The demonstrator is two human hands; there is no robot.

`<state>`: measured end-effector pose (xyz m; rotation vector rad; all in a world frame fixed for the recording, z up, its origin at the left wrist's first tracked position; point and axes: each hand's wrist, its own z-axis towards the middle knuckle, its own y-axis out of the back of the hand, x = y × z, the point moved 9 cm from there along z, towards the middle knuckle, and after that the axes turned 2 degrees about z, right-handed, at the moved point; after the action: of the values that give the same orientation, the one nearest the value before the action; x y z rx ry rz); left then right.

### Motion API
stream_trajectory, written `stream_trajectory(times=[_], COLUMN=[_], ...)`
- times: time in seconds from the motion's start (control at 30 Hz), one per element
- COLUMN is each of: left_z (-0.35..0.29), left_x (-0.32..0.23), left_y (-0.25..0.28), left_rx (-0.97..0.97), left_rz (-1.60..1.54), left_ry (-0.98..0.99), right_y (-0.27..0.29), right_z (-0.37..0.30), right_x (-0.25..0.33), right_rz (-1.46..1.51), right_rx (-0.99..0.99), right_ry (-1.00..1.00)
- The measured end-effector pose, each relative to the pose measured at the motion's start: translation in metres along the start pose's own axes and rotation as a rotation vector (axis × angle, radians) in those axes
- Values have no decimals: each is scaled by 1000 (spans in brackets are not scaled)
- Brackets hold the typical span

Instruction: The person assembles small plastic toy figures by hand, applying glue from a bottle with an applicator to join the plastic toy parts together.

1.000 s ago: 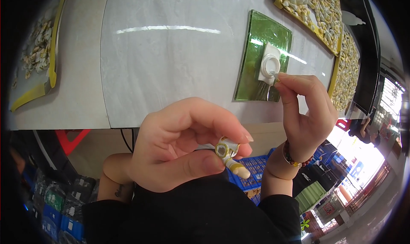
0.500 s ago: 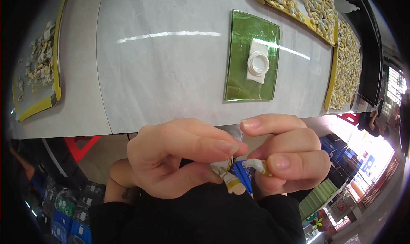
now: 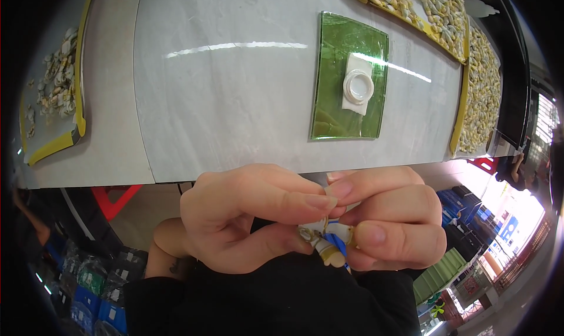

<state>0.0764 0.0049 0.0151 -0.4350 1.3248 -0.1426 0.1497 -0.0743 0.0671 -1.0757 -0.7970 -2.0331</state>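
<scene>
My left hand point(image 3: 241, 212) pinches a small white-and-gold figurine piece point(image 3: 331, 255) between thumb and fingers, above my lap. Most of that piece is hidden by the fingertips. In my right hand point(image 3: 402, 218) is a smaller white piece with a gold end point(image 3: 342, 231), gripped between thumb and finger. The two pieces meet or nearly meet; whether they touch, I cannot tell. Blue shows between them. The right forefinger lies against the left fingertips. Beyond the hands, a small round white dish point(image 3: 359, 87) sits on a folded white cloth point(image 3: 355, 108) over a green glass plate point(image 3: 329, 109).
The grey marble-look table point(image 3: 235, 112) has its near edge just past my hands. Yellow-edged trays of small pieces lie at the far right point(image 3: 460, 109) and at the left point(image 3: 79, 101). A red stool point(image 3: 114, 199) and a green crate point(image 3: 440, 274) stand below the table.
My right hand has come left and inward, bringing its small piece against or close to the left hand's piece. Its forefinger has lowered onto the left fingertips.
</scene>
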Motion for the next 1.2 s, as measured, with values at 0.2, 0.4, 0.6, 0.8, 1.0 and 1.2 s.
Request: stream_trajectory(times=[0.2, 0.4, 0.6, 0.8, 1.0, 1.2], left_z=[2, -3, 7, -3, -2, 6], left_x=[0, 3, -15, -12, -10, -19], left_y=[0, 4, 3, -3, 2, -6], left_rx=[14, -35, -5, -104, -133, -21], left_rz=[-5, -62, 60, 102, 83, 202], left_ry=[-36, -50, -117, -84, -59, -166], right_y=[3, 6, -2, -4, -7, 5], right_z=[0, 3, 1, 3, -3, -3], right_x=[-1, 0, -12, -14, -18, -7], right_rz=[80, 53, 205, 341, 444, 303], right_rx=[-137, -79, 21, 62, 19, -23], right_ry=[22, -11, -154, -143, -120, -149])
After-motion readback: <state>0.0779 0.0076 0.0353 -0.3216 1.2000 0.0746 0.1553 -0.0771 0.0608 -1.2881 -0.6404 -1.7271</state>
